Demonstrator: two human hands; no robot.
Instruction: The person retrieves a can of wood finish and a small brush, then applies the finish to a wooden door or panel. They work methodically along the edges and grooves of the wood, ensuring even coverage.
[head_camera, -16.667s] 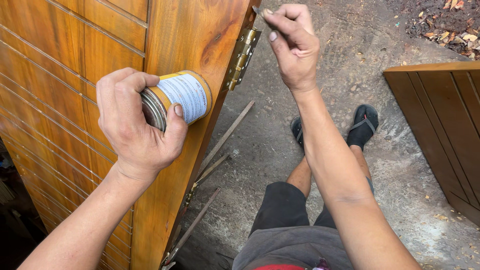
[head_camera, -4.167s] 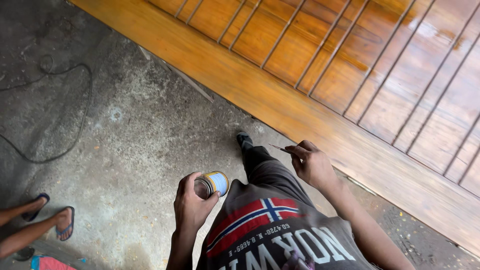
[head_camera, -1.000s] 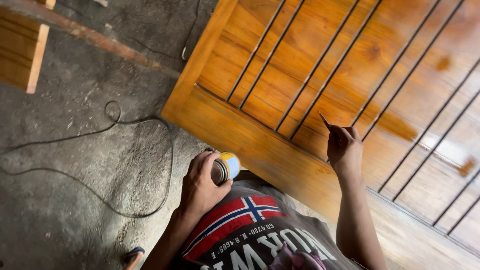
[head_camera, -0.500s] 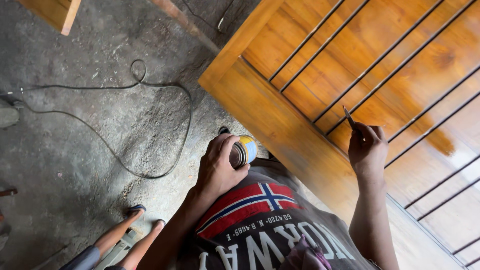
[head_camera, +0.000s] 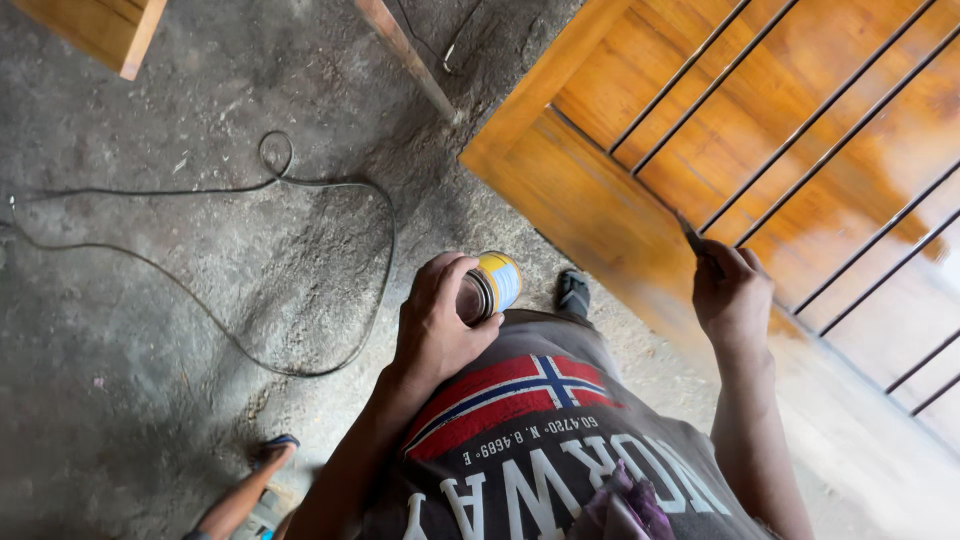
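My left hand (head_camera: 437, 325) grips a small round tin can (head_camera: 490, 286) with a yellow and white label, held in front of my chest. My right hand (head_camera: 732, 295) pinches a thin brush (head_camera: 692, 234), its tip touching the glossy orange-brown wooden door (head_camera: 600, 200) lying flat on the floor. Dark metal bars (head_camera: 740, 110) run across the door's upper panel. My foot in a dark sandal (head_camera: 572, 293) stands beside the door's edge.
A black cable (head_camera: 300, 260) loops over the grey concrete floor (head_camera: 150, 350) at left. A wooden piece (head_camera: 100, 30) lies at top left, a slanting wooden strip (head_camera: 405, 55) at top centre. Another person's foot (head_camera: 255, 475) shows at bottom left.
The view has swung, so the door sits further right and the cable loop is more in view. Both hands keep their holds; the brush stays against the door near the bars.
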